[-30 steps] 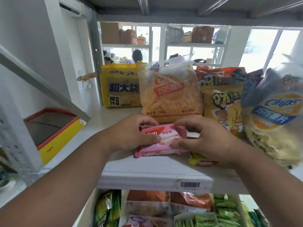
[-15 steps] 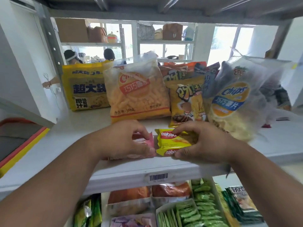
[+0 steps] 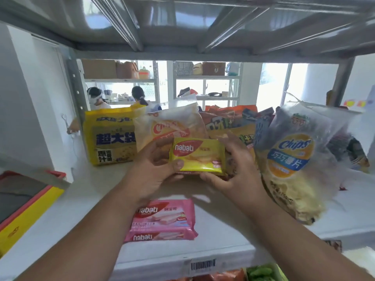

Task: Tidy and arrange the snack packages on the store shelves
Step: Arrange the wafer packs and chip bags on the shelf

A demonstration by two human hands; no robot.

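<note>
A yellow Nabati wafer pack [image 3: 197, 155] is held up above the white shelf [image 3: 97, 191] by both hands. My left hand [image 3: 156, 169] grips its left end, thumb on the front. My right hand [image 3: 233, 169] grips its right end and underside. A pink Nabati wafer pack [image 3: 162, 220] lies flat on the shelf near the front edge, below my hands, touched by neither. Behind stand a big yellow bag [image 3: 110, 138], an orange-labelled chips bag [image 3: 170, 122] and a blue-labelled Chips bag [image 3: 292, 159] leaning on the right.
More snack bags [image 3: 229, 118] crowd the back of the shelf. The shelf above [image 3: 182, 23] hangs low overhead. A red and yellow box [image 3: 26, 201] sits at the left. Two people [image 3: 97, 98] stand beyond the shelf. Green snacks [image 3: 261, 272] show on the shelf below.
The yellow pack has been lifted off the shelf into both hands. My left hand has let go of the pink pack, which now lies flat on the shelf.
</note>
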